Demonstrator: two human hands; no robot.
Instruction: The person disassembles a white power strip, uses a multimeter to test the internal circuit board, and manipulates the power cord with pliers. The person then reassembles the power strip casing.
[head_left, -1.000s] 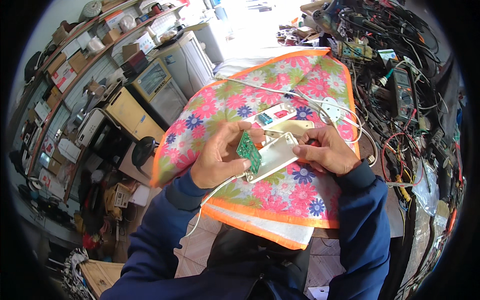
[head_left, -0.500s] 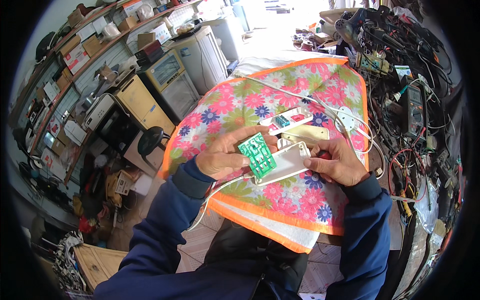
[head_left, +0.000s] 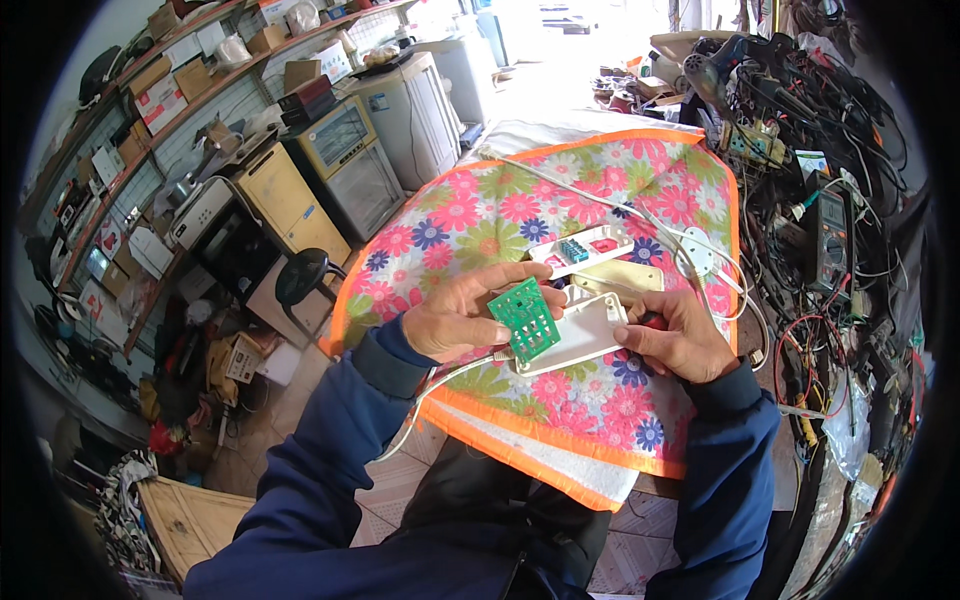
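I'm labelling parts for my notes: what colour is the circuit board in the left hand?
The circuit board is green, best seen in the head view.

Circuit board blocks left part of white case plus some of left hand behind it. Red item mostly buried in right hand, kind can't be told. Cord lower end lost by left sleeve. Meter markings too small to read. Jacket cut by bottom edge. Far background washed out.
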